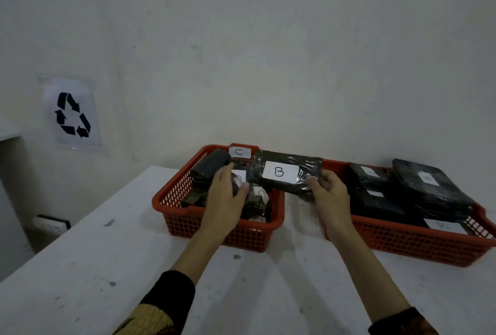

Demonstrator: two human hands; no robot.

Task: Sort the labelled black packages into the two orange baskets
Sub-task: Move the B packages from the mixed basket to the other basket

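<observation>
White wall [268,52] filled the upper frame, with a recycling sign [72,114] taped at left. Below it a white table [80,267] carried two orange baskets side by side. The left basket [171,200], centre frame, wore a tag reading "C" [239,152] on its far rim and held dark packages, one label showing a "C" [261,193]. The left hand [225,200] reached in, fingers curled around a package [236,183] there. The right hand [328,192] pinched a wrapped package labelled "B" [287,173] by its corner, lifted between the baskets. The right basket [402,240] held stacked packages [429,189]; their labels were too blurred to read.
</observation>
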